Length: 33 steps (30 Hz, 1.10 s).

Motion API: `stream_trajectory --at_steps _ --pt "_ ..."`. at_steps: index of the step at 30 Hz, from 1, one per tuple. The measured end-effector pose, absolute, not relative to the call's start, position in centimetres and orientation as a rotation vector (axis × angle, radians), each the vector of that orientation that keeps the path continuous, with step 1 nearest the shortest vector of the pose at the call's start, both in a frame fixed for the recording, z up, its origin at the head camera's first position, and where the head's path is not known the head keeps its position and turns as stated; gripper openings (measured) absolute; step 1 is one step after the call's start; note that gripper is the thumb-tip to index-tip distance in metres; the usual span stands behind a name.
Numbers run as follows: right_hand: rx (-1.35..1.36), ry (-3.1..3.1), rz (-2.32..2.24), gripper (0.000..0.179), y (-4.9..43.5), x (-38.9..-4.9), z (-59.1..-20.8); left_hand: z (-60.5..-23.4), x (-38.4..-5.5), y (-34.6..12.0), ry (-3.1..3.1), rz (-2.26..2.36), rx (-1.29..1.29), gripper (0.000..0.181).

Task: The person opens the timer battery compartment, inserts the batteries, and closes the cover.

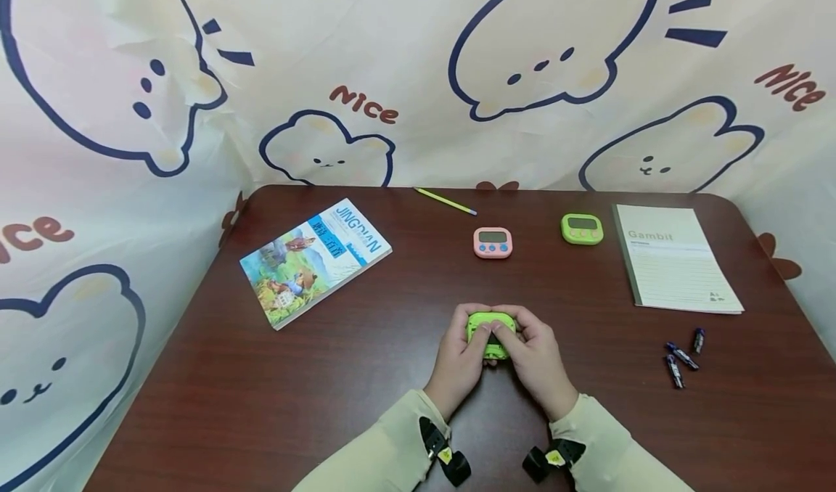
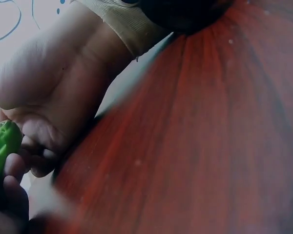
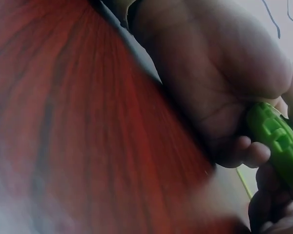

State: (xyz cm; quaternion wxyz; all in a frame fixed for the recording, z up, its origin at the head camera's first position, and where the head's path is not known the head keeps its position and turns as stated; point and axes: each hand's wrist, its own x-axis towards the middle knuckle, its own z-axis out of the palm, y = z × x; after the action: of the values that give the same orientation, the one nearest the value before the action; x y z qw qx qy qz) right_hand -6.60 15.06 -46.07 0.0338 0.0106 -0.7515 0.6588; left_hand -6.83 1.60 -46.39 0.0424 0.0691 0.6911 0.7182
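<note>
Brown table [image 1: 353, 376], hands [image 1: 458, 358] [image 1: 541, 358] holding green device [image 1: 495, 342]

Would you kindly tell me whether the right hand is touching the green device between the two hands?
Touching. The right wrist view shows the right hand with its fingers against the green device, no gap visible.

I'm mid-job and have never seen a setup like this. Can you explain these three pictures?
There is no robot here: you see a person's bare left hand and right hand. The wide picture comes from a camera on the head, looking forward and down; the two close ones come from a camera on each wrist. Both hands grip a small green device. On the brown table lie a picture-covered book, a pencil, a pink device, a second green device, a notepad and three small batteries.
</note>
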Motion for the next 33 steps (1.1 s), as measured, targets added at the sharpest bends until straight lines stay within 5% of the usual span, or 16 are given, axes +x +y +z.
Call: stream_trajectory --at_steps 10,21,33 --pt "0.105 -2.311 1.949 0.021 16.0 -6.9 -46.0 -46.8 -7.7 0.8 1.893 2.197 0.307 0.024" --pt "0.156 -2.205 2.014 0.01 17.6 -7.7 -45.5 -47.0 -8.5 -1.4 1.567 2.106 0.554 0.063" --pt "0.075 -2.486 1.806 0.026 22.4 -8.5 -44.6 -46.8 -9.0 -3.8 1.542 2.122 0.463 0.071"
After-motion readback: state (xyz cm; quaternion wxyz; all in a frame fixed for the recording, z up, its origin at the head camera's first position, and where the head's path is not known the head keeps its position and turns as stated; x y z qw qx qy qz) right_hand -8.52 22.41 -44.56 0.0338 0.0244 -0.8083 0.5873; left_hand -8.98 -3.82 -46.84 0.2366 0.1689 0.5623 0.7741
